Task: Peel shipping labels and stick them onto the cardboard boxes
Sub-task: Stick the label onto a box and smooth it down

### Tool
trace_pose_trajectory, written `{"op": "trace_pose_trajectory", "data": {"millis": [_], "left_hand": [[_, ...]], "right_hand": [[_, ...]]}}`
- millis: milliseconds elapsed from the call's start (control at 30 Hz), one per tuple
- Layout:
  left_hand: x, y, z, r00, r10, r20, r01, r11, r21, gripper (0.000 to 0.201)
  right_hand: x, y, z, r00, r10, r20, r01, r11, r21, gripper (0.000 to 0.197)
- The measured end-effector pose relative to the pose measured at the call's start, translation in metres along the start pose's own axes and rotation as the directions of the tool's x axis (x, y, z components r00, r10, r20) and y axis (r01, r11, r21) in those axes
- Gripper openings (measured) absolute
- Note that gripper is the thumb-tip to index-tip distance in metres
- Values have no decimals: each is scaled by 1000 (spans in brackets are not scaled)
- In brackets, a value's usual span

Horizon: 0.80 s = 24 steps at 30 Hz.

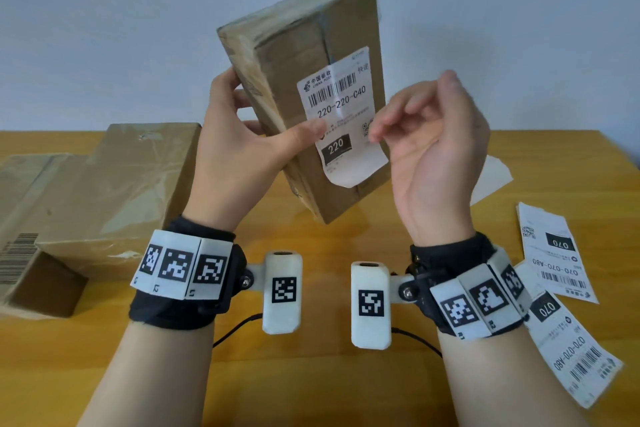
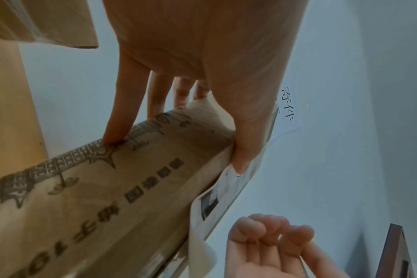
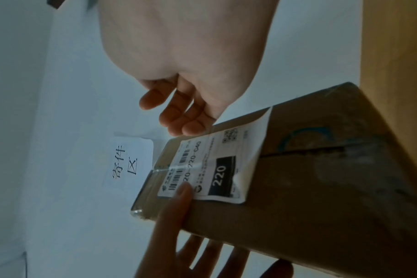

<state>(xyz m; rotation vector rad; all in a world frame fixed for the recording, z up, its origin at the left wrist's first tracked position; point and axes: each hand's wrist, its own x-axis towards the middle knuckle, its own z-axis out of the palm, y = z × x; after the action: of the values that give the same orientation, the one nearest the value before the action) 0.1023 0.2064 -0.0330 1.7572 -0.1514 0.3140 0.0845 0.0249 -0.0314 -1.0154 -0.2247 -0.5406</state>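
Left hand (image 1: pixel 239 146) gripping box (image 1: pixel 304 94) midair, thumb on label (image 1: pixel 341 115).
Spare boxes (image 1: pixel 104 191) on table (image 1: pixel 311 288) at 9 o'clock; right hand (image 1: pixel 433 149) loosely curled, holding nothing, just beside label; loose labels (image 1: pixel 554 253) at 4 o'clock.

Head view bright, even; wrist views dim, soft, edge-warped.

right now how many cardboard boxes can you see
3: one box held up in the left hand, and two on the table's left, a taller box and a flatter box. Others may be out of view.
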Motion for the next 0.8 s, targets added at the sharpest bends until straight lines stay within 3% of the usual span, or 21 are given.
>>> {"op": "trace_pose_trajectory", "data": {"millis": [167, 433, 633, 800], "left_hand": [[-1, -2, 2, 1000, -23, -16, 22, 1000, -10, 91], [-3, -2, 4, 1000, -15, -27, 16, 999, 32, 84], [-1, -6, 4, 999, -43, 11, 42, 996, 77, 88], [1, -8, 3, 997, 20, 75, -31, 989, 143, 88]], "right_hand": [[-3, 7, 2, 989, 115, 92, -84, 954, -286, 42], [-3, 9, -1, 973, 220, 66, -161, 859, -486, 32], [-3, 10, -4, 976, 216, 25, -146, 736, -661, 34], [-3, 12, -5, 980, 196, 18, -126, 693, -710, 34]]}}
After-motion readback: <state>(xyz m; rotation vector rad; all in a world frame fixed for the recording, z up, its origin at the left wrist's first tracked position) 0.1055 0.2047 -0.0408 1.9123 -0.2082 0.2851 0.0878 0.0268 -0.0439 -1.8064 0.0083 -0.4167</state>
